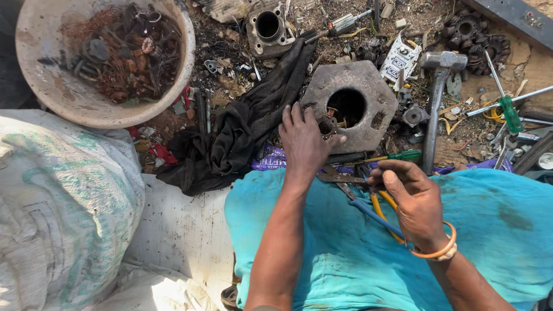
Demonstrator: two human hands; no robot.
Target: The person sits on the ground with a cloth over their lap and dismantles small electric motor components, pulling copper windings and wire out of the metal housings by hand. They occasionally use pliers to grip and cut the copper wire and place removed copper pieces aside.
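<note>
Head view looks straight down at a dirt floor (pixel 536 69) littered with scrap, and I see both hands working over a turquoise cloth (pixel 345 253) spread across the lap. My left hand (pixel 304 141) rests on the near left edge of a grey hexagonal metal housing (pixel 368 92), fingers curled loosely against the rim of its round central hole; it seems to be steadying the block so it cannot turn, though I cannot tell whether it pinches the small part at the hole's edge. My right hand (pixel 412 198) is closed around pliers (pixel 360 193) with blue and yellow handles, their tips lying flat on the cloth's far edge and pointing towards the housing, kept close, just short of it. The housing sits on the floor just beyond the cloth, touching the left hand and near the right. A black rag (pixel 242 132) lies beside it to the left, a hammer (pixel 438 92) and a green-handled screwdriver (pixel 507 109) to the right, within reach. 1 pale bowl (pixel 34 80) of copper wire scrap stands at the far left.
</note>
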